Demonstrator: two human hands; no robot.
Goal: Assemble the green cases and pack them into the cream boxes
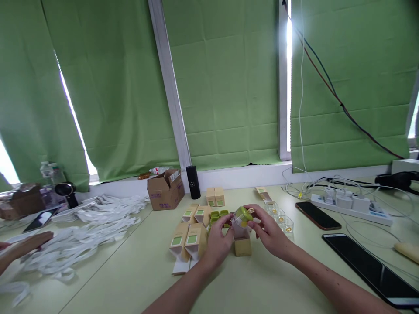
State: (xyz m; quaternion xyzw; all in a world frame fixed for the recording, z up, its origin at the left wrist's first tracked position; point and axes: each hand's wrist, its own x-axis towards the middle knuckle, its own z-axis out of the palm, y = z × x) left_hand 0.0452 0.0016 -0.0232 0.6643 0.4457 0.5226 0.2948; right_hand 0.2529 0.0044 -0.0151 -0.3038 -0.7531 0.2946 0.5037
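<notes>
In the head view, my left hand (pixel 220 239) and my right hand (pixel 270 230) both grip a small clear jar with a green lid (pixel 242 215), tilted between their fingers. Right under it stands a small open kraft box (pixel 242 247); whether my left fingers also touch this box I cannot tell. Several kraft boxes with green labels (pixel 192 239) stand to the left of my left hand. Small green lids (pixel 215 214) sit behind it, partly hidden. Beyond my right hand are several clear cups (pixel 288 226) with yellowish centres.
At left, another person's hand (pixel 31 244) rests by a heap of white ribbon (pixel 98 226). A brown carton (pixel 166 192) and a black cylinder (pixel 193 182) stand at the back. On the right lie a phone (pixel 317 215), a tablet (pixel 369 266) and a power strip (pixel 353 208) with cables.
</notes>
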